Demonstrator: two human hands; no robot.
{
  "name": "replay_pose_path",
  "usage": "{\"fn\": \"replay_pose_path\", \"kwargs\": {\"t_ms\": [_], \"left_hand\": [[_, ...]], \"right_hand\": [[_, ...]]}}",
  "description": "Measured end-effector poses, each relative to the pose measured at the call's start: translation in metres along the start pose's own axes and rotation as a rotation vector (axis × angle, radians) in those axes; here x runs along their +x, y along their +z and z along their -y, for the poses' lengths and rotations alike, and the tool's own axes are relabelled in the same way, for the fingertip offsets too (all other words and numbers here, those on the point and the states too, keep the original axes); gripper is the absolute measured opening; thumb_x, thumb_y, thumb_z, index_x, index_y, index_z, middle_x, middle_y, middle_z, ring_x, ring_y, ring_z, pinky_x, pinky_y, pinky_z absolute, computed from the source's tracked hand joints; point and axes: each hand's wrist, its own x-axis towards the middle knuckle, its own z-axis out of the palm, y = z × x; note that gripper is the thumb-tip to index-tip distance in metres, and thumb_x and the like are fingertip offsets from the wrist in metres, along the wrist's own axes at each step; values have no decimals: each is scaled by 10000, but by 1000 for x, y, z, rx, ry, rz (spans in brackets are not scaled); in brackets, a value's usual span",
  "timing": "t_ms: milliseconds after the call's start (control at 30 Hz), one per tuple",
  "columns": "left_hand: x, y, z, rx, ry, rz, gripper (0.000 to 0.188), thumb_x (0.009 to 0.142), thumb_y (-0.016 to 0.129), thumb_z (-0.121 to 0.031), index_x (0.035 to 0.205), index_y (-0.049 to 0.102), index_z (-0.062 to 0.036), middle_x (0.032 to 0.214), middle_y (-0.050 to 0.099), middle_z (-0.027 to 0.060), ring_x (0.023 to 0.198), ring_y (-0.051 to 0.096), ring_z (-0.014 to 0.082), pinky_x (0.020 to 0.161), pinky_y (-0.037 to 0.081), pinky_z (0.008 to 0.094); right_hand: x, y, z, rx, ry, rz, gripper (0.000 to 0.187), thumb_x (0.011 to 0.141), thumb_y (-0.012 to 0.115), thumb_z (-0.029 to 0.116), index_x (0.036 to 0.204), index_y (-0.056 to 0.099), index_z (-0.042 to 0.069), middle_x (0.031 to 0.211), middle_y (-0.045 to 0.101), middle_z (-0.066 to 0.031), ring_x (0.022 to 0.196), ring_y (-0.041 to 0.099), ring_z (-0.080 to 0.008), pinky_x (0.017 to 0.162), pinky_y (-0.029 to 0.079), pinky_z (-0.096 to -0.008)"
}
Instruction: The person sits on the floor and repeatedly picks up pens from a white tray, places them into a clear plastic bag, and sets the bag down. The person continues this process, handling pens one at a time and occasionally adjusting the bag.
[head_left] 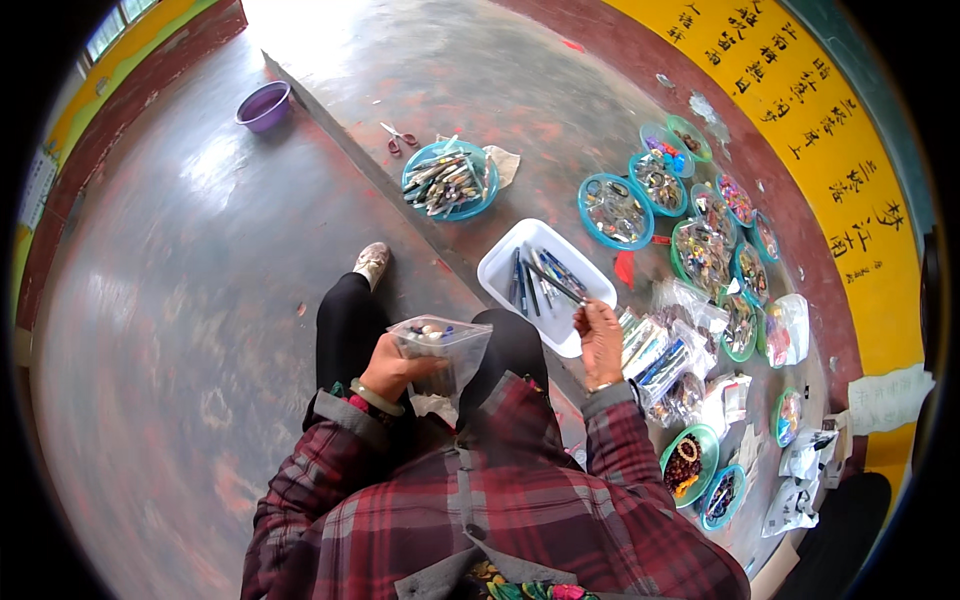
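My left hand (pixel 392 370) grips a clear zip bag (pixel 462 348) above my lap. Several slim things with white and dark blue ends show inside it, probably pens. In my right hand (pixel 601 345), the fingers pinch one end of a dark pen (pixel 563 290), which slants over a white plastic tub (pixel 490 275). Several pens, dark, blue and white, lie in that tub on the floor just beyond my knees. Part of the bag's lower end is hidden by my left fingers.
A blue basket (pixel 487 187) heaped with pens stands past the tub, near red-handled scissors (pixel 394 142). Baskets of small goods, such as a blue-rimmed one (pixel 590 228), and packed plastic bags (pixel 680 365) crowd the right. A purple basin (pixel 264 108) sits far left.
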Motion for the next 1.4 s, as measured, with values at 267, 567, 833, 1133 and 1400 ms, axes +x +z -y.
{"fn": "replay_pose_path", "kwargs": {"t_ms": [267, 567, 833, 1133, 1400], "left_hand": [[-1, -3, 10, 94, -26, 75, 388, 720, 724, 6, 1086, 593, 7, 988, 630, 12, 901, 569, 89, 834, 453, 256], [-3, -4, 19, 157, 24, 124, 390, 728, 725, 12, 1096, 594, 5, 989, 643, 15, 876, 578, 78, 804, 473, 249], [-7, -5, 17, 170, 0, 107, 381, 723, 726, 14, 1083, 601, -4, 956, 644, 7, 854, 585, 82, 779, 485, 255], [-10, 3, 2, 27, -45, 127, 409, 733, 692, 43, 1127, 585, 8, 1009, 650, 40, 894, 604, 108, 820, 488, 271], [-9, -4, 1, -16, 30, 94, 441, 721, 693, 37, 1144, 572, 12, 1029, 650, 54, 918, 608, 124, 844, 481, 288]], "right_hand": [[-53, 54, 97, -58, -215, 236, 203, 840, 623, 4, 1039, 582, 5, 874, 647, -83, 784, 630, -157, 690, 491, -254], [-92, 118, 128, -362, -446, 407, 245, 808, 612, -78, 1045, 617, -19, 954, 657, -99, 813, 614, -131, 738, 504, -254], [-98, 149, 133, -535, -461, 522, 241, 807, 617, -86, 1036, 640, -16, 939, 646, -66, 836, 603, -125, 748, 483, -235], [-102, 183, 104, -864, -405, 672, 197, 765, 664, -30, 958, 643, 4, 867, 652, -52, 796, 603, -108, 705, 464, -240], [-95, 190, 65, -1047, -561, 740, 170, 749, 682, 73, 915, 686, 41, 896, 659, -98, 838, 606, -244, 760, 463, -314]]}}
